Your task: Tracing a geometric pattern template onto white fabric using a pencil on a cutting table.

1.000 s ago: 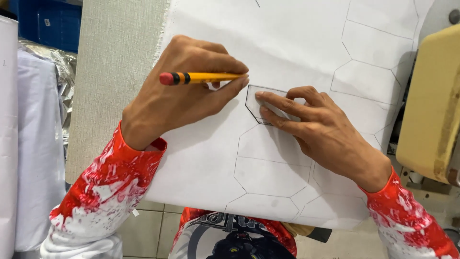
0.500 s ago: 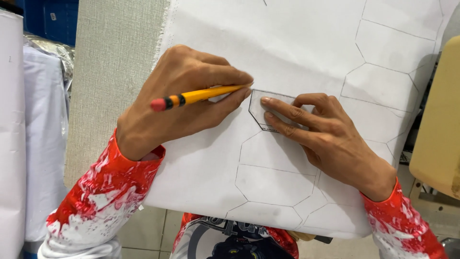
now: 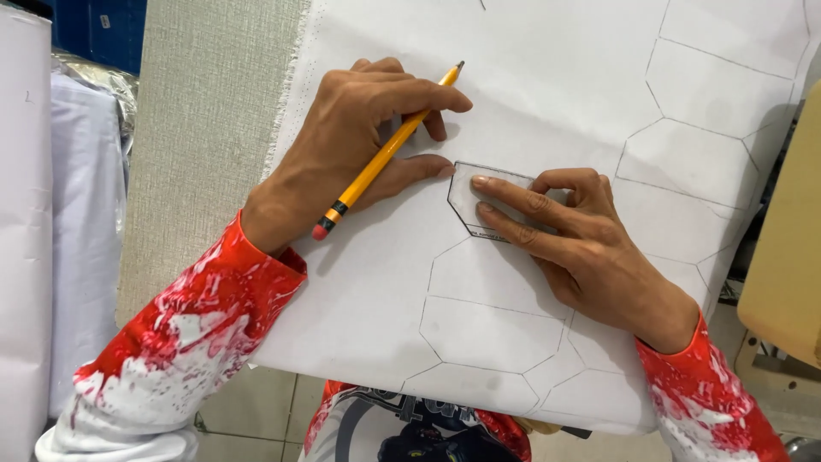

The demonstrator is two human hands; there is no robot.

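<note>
Nearest the camera is the person's own shirt point(image 3: 410, 428), dark with a graphic, and both red-and-white splattered sleeves point(image 3: 180, 342) coming up from the bottom corners. The white fabric sheet point(image 3: 359, 308) hangs a bit over the near edge of the work surface, and it's covered in pencilled hexagon-ish outlines point(image 3: 492, 334) stacked along its right half, running from the near edge up to the far right corner.

A little further in, the right hand point(image 3: 581, 248) lies flat on the sheet, fingers spread and pressing down on a small clear hexagonal template point(image 3: 479, 201). The template sits roughly mid-sheet, just above the topmost outline in that near column, with the index and middle fingertips on top of it. So that hand isn't gripping anything, just pinning it flat.

Just left of it, the left hand point(image 3: 359, 137) is closed around a yellow pencil point(image 3: 385, 154). The pink eraser end points back toward the wrist, and the tip points away, toward the far edge, off the template. The left thumb tip nearly touches the template's left edge.

Left of the sheet's frayed edge there's a strip of grey woven cloth point(image 3: 205, 128), then white wrapped fabric rolls point(image 3: 51, 214), and something blue point(image 3: 103, 30) in the far left corner. A tan object point(image 3: 787, 257) sits at the right edge.
</note>
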